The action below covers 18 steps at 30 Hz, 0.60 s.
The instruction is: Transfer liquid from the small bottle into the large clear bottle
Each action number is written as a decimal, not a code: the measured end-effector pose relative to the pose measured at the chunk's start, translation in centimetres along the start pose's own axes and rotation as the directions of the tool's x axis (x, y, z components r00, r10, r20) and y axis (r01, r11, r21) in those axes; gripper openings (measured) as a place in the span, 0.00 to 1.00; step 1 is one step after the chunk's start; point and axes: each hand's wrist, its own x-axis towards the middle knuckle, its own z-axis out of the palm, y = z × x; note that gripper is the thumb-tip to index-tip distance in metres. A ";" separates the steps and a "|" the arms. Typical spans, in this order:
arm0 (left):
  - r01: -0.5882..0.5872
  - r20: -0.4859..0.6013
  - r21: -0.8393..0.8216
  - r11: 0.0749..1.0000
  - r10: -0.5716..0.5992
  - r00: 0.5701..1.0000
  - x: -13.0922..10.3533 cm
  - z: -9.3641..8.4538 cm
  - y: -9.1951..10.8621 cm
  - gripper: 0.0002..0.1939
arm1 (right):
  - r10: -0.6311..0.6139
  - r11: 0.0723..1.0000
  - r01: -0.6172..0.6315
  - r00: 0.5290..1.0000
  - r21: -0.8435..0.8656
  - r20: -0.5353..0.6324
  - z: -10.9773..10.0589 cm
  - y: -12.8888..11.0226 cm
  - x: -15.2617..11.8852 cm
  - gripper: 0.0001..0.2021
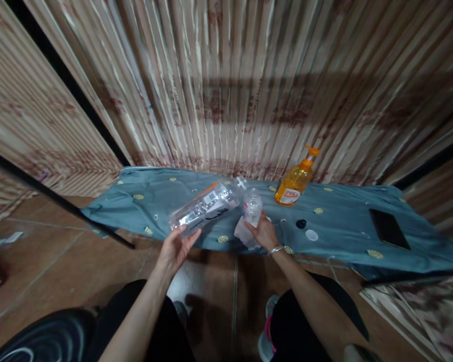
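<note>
My left hand grips the lower end of a large clear plastic bottle, which has an orange strip and a printed label. This bottle is tilted, its open neck pointing up and to the right. Around a smaller clear plastic bottle, the fingers of my right hand are closed. The large bottle's neck lies close to the small one's top; whether they touch I cannot tell. A crumpled white tissue lies under and beside the small bottle.
On the blue patterned cloth stands an orange pump bottle. Right of my hand lie a small black cap, a white disc and a flat black device. A striped curtain hangs behind. Dark poles frame the sides.
</note>
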 end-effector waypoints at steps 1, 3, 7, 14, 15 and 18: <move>0.034 -0.008 -0.022 0.999 -0.035 0.999 -0.4 -0.2 -0.3 0.28 | 0.000 1.000 0.000 1.000 0.001 0.002 0.0 0.0 0.0 0.25; 0.074 -0.012 -0.074 0.995 -0.075 0.997 -1.1 -0.4 -1.0 0.26 | -0.006 1.000 0.006 1.000 0.004 0.007 -0.2 -0.1 -0.1 0.23; 0.078 -0.012 -0.182 0.980 -0.081 0.997 -1.5 0.0 -2.0 0.20 | -0.003 1.000 0.003 1.000 0.003 0.013 -0.4 -0.4 -0.2 0.24; 0.077 0.001 -0.219 0.973 -0.079 0.997 1.1 1.2 -2.2 0.16 | 0.023 1.000 -0.023 0.999 -0.001 0.035 -0.7 -0.7 -0.1 0.22; 0.082 0.005 -0.213 0.974 -0.082 0.997 1.5 1.4 -2.0 0.16 | 0.021 1.000 -0.021 0.999 0.005 0.031 -0.6 -0.7 -0.1 0.23; 0.089 0.024 -0.184 0.979 -0.086 0.996 3.0 1.9 -1.3 0.17 | 0.015 1.000 -0.016 1.000 0.023 0.013 -0.3 -0.4 -0.1 0.24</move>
